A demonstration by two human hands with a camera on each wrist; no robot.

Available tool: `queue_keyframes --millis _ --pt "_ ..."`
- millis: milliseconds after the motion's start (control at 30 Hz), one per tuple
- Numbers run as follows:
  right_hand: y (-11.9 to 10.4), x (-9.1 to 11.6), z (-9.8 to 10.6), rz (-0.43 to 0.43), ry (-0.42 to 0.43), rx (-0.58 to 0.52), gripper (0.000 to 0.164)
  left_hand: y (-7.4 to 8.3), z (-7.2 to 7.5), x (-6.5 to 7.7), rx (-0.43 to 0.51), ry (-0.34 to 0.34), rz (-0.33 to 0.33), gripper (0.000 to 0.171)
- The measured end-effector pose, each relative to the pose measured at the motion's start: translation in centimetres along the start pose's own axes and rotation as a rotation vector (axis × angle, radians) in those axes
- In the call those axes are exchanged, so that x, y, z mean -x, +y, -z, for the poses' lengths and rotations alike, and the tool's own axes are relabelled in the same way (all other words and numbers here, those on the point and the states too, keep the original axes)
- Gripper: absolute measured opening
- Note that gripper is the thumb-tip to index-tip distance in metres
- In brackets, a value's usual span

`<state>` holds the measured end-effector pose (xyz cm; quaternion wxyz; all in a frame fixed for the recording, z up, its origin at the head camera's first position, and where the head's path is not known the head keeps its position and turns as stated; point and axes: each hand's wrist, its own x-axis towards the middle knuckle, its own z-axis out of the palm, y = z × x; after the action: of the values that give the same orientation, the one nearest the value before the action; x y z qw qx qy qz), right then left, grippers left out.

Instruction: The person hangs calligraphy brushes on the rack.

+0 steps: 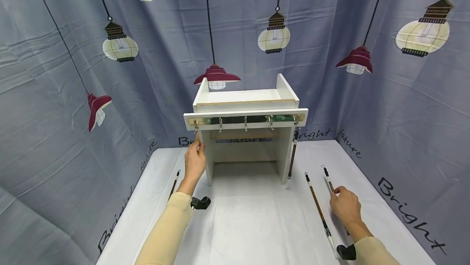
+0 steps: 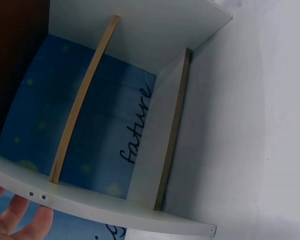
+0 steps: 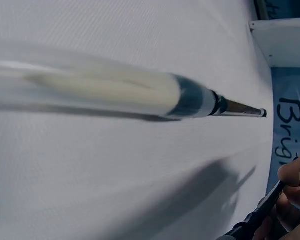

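Observation:
My left hand (image 1: 194, 160) is at the left side of a white wooden shelf unit (image 1: 286, 151), its fingers extended up under the leftmost hook (image 1: 196, 125). In the left wrist view, fingers (image 2: 39, 222) touch the outer face of the side panel (image 2: 115, 209). My right hand (image 1: 346, 207) pinches a calligraphy brush (image 1: 328, 178) by its handle, loop end pointing away, over the table's right side. Another calligraphy brush (image 1: 318, 206) lies just left of it, with a clear cap over its pale bristles (image 3: 110, 92) in the right wrist view.
Several metal hooks line the shelf's front rail (image 1: 233, 126). From the rightmost hook hangs a dark brush (image 1: 292, 157). Another brush (image 1: 174, 185) lies left of my left forearm. The white-covered table (image 1: 249, 224) meets a blue-grey curtain (image 1: 385, 106) printed with lamps.

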<state>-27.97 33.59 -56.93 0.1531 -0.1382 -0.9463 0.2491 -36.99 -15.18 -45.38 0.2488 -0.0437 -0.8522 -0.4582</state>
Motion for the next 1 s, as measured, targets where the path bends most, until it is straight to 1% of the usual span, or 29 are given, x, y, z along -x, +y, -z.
queue_keyframes --millis 233,400,667,867,1000 --pt "-1.0 -0.3 0.2 0.049 0.061 -0.018 0.027 -0.1 0.0 0.0 -0.005 -0.004 0.004 0.053" --pt "-2.1 -0.3 0.6 0.067 0.111 -0.047 0.026 -0.3 -0.1 0.0 -0.015 -0.013 0.013 0.054" --pt "-4.3 -0.3 1.6 0.078 0.143 -0.083 0.025 -0.2 -0.1 -0.1 -0.012 -0.012 0.004 0.053" --pt "-5.6 -0.3 2.2 0.072 0.159 -0.093 0.026 -0.3 -0.1 -0.1 -0.011 -0.009 -0.002 0.053" --pt "-6.7 -0.4 2.8 0.086 0.185 -0.096 0.025 -0.3 0.0 0.0 -0.010 -0.005 0.001 0.053"
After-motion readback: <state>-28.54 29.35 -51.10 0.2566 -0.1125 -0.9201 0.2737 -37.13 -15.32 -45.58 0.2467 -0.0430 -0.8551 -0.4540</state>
